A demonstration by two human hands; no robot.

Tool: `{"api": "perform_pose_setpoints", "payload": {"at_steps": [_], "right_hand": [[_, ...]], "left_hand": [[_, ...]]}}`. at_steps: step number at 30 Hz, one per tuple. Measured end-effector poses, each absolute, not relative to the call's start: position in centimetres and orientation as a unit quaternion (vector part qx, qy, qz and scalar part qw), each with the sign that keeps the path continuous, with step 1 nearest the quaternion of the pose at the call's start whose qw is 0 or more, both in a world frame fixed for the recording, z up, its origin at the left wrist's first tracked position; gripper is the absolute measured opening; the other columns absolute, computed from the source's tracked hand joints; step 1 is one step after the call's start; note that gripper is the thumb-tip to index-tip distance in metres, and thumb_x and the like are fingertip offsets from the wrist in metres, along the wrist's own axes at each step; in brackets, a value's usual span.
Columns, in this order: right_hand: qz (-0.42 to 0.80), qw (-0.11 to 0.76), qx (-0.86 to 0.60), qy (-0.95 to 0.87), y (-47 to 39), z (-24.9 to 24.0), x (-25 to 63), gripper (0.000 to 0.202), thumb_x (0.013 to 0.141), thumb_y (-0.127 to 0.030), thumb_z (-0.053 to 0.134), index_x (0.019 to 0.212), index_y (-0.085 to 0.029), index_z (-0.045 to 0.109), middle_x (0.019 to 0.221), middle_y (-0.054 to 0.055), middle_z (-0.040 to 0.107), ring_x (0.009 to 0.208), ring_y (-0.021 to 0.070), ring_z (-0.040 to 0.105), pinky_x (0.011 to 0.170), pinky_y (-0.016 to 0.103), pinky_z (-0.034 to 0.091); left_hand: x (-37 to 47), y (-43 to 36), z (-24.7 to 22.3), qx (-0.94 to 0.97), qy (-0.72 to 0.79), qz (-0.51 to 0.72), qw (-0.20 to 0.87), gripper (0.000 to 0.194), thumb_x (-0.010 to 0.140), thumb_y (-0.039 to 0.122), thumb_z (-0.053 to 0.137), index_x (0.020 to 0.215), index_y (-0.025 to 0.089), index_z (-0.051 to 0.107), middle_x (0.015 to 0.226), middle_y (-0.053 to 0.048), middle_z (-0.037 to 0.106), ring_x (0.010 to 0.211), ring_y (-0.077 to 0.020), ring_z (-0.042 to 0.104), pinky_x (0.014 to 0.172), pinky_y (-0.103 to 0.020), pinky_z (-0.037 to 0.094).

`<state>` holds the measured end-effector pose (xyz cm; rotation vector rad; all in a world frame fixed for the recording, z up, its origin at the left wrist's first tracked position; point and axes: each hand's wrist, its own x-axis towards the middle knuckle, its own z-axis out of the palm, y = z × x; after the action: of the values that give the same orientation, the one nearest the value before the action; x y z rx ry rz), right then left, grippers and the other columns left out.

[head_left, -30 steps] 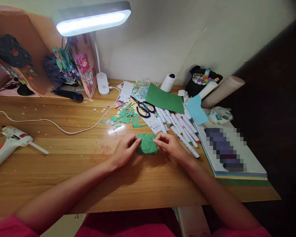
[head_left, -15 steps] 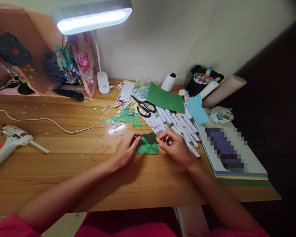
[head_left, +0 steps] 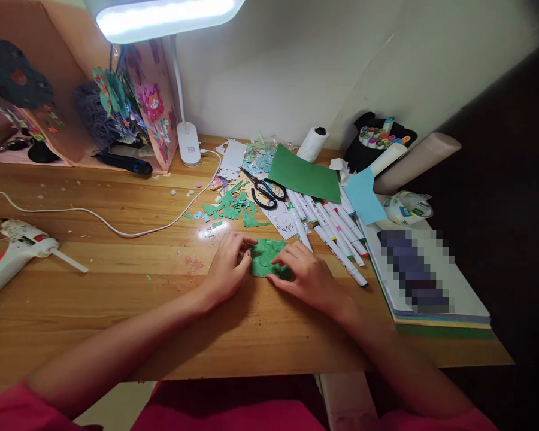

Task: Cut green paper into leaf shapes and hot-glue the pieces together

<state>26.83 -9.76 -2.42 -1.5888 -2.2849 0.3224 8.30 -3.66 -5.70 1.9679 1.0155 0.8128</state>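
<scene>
A small green paper rectangle [head_left: 263, 270] lies flat on the wooden desk between my hands, with a rounded green cutout [head_left: 266, 254] on it. My left hand [head_left: 228, 266] holds the rectangle's left side, its fingers curled and the thumb at the edge. From the right, my right hand [head_left: 306, 272] grips it, fingers bent over the top and thumb at the near edge. Part of the paper's right side is hidden under those fingers. Beyond it are green paper scraps [head_left: 233, 205] and black-handled scissors [head_left: 264, 193].
White markers [head_left: 336, 230] lie right of the scissors, beside a green sheet [head_left: 303, 173]. A paper stack [head_left: 458, 287] sits at the right with a tape roll [head_left: 408, 208]. At left are a glue gun [head_left: 20, 254] and a white cable [head_left: 112, 233]; a lamp [head_left: 166, 18] hangs overhead.
The rounded cutout, held up and dark between both hands before, now lies against the green rectangle. My right hand has moved left over the paper. The view has shifted slightly.
</scene>
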Motion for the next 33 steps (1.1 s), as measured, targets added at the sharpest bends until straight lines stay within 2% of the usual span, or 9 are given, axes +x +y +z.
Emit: {"api": "perform_pose_setpoints", "payload": {"at_steps": [4,6,19,23,27,33], "right_hand": [[0.194,0.21,-0.566,-0.774,-9.1,-2.4,28.1,0.035,0.072,-0.024,0.071,0.104,-0.022,0.056,0.104,0.007,0.061,0.1,0.0261,0.053,0.085,0.039,0.044],[0.217,0.209,-0.566,-0.768,-8.9,-2.5,28.5,0.041,0.07,-0.023,0.072,0.107,-0.022,0.055,0.107,0.007,0.061,0.102,0.0258,0.052,0.087,0.039,0.043],[0.27,0.236,-0.577,-0.734,-8.9,-2.9,28.7,0.036,0.068,-0.023,0.073,0.101,-0.023,0.058,0.101,0.006,0.06,0.097,0.0238,0.055,0.084,0.039,0.045],[0.291,0.255,-0.589,-0.709,-8.8,-3.2,28.8,0.038,0.065,-0.024,0.075,0.099,-0.023,0.058,0.097,0.005,0.058,0.089,0.0213,0.056,0.077,0.035,0.047],[0.329,0.277,-0.6,-0.674,-8.7,-3.6,28.9,0.039,0.063,-0.023,0.076,0.096,-0.022,0.056,0.088,0.002,0.057,0.076,0.0175,0.055,0.068,0.032,0.047],[0.419,0.309,-0.599,-0.608,-8.5,-3.7,29.1,0.035,0.065,-0.022,0.076,0.093,-0.021,0.056,0.088,0.001,0.057,0.075,0.0158,0.056,0.07,0.032,0.048]], "left_hand": [[8.3,-3.7,-5.7,0.775,0.398,0.312,0.378,0.024,0.08,0.005,0.044,0.096,0.018,0.056,0.097,-0.005,0.054,0.092,-0.0173,0.051,0.082,-0.033,0.044],[8.3,-3.7,-5.7,0.778,0.4,0.306,0.375,0.024,0.08,0.005,0.044,0.095,0.018,0.056,0.096,-0.005,0.054,0.092,-0.0176,0.051,0.082,-0.033,0.044],[8.3,-3.7,-6.0,0.767,0.406,0.312,0.388,0.024,0.08,0.006,0.044,0.098,0.018,0.053,0.098,-0.006,0.055,0.094,-0.0183,0.053,0.084,-0.035,0.045],[8.3,-3.7,-5.9,0.768,0.398,0.315,0.39,0.024,0.079,0.005,0.043,0.098,0.018,0.053,0.098,-0.005,0.055,0.094,-0.0178,0.053,0.083,-0.034,0.045],[8.3,-3.7,-5.7,0.768,0.4,0.318,0.386,0.024,0.079,0.005,0.043,0.096,0.018,0.054,0.093,-0.004,0.054,0.086,-0.016,0.052,0.077,-0.03,0.044],[8.2,-3.8,-5.6,0.785,0.388,0.315,0.365,0.023,0.081,0.004,0.041,0.095,0.018,0.054,0.089,-0.003,0.054,0.082,-0.0157,0.05,0.075,-0.029,0.042]]}}
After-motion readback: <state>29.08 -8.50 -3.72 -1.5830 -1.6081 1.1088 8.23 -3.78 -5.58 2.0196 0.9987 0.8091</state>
